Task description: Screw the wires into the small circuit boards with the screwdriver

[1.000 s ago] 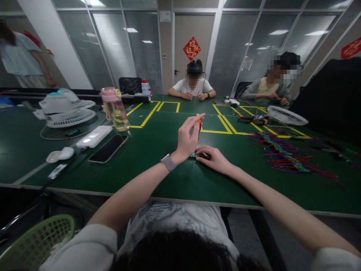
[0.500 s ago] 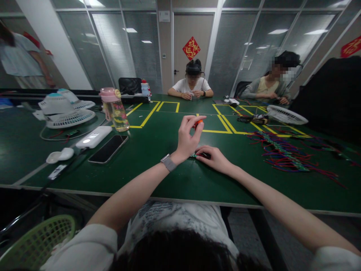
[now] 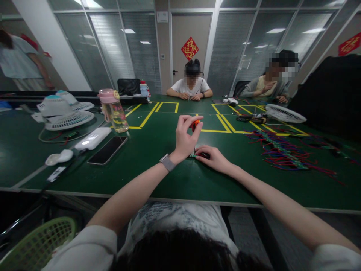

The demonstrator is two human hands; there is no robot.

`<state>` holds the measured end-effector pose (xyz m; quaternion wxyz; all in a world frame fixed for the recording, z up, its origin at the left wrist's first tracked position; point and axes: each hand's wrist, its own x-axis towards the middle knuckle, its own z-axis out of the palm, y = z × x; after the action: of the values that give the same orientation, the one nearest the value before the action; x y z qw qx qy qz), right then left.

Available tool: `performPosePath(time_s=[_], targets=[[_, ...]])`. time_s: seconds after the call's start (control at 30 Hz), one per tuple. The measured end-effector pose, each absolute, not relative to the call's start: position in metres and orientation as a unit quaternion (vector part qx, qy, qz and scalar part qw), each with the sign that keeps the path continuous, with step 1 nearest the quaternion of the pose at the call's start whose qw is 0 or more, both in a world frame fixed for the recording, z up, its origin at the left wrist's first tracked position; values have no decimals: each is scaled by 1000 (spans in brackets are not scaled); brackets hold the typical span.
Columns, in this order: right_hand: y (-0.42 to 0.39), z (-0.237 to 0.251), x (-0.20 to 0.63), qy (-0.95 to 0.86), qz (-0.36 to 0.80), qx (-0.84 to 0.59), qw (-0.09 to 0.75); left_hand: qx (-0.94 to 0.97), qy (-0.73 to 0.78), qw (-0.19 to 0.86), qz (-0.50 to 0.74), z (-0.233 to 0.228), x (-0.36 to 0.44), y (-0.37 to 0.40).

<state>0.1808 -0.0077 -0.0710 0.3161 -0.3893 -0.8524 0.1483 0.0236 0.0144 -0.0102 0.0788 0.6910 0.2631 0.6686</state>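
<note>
My left hand is closed round the orange and black handle of a screwdriver, held upright. Its thin shaft points down at a small green circuit board on the table; whether the tip touches it I cannot tell. Low beside the board, my right hand pinches its right edge with thumb and fingers. Something dark, perhaps wires, shows under those fingers. The left hand and wrist partly cover the board.
Circuit boards with red and blue wires lie to the right. On the left are a phone, a white power bank, a pink-lidded bottle and white fans. Two people sit across the green table; another stands far left.
The left hand keeps its place over the board, with the screwdriver handle slightly turned in the fingers. My right hand stays still. The view has shifted slightly.
</note>
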Motion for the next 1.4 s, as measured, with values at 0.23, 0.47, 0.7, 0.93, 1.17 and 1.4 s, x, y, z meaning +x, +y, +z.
performPosePath(time_s=[0.23, 0.47, 0.7, 0.93, 1.17, 1.4], targets=[[-7, -73, 181, -851, 148, -387, 322, 707, 235, 130, 654, -13, 24, 17], [-7, -71, 181, -851, 147, -389, 320, 693, 259, 77, 668, -11, 24, 14], [-6, -73, 181, -852, 149, -386, 321, 699, 231, 152, 660, -13, 25, 15], [-6, -73, 181, -854, 146, -384, 318, 684, 255, 94, 677, -12, 25, 14], [-6, -72, 181, -852, 147, -388, 319, 696, 241, 119, 666, -12, 24, 15], [-7, -71, 181, -851, 151, -388, 320, 682, 240, 154, 674, -12, 25, 15]])
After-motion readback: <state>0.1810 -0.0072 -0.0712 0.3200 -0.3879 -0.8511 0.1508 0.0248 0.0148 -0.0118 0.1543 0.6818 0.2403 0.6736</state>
